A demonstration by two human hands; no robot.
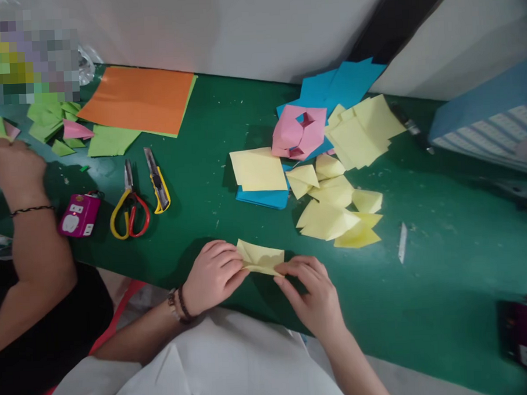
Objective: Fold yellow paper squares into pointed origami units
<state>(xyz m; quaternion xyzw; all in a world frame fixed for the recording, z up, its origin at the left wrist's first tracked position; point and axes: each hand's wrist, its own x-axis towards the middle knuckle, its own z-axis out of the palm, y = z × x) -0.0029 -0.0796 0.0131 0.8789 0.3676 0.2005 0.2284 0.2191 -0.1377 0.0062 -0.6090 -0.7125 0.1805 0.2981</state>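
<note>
A small sheet of pale yellow paper (262,256), creased and partly folded, is held near the table's front edge. Its left end is gripped by my left hand (217,275), fingers closed over it. Thumb and fingertips of my right hand (311,294) pinch its lower right corner. Beyond it lie several folded yellow paper pieces (329,215). A square yellow sheet (259,168) rests on blue paper (263,197) just ahead of my hands. Behind the folded pieces sits a pink folded paper shape (299,132) with openings in it.
Scissors (130,206), a yellow cutter (159,184) and a purple box-like device (79,214) lie left. Orange paper (141,98) lies at the back. A co-worker's hand (15,164) handles paper at far left. Yellow sheets (361,132), a pen (411,127) and a blue box (491,117) are right.
</note>
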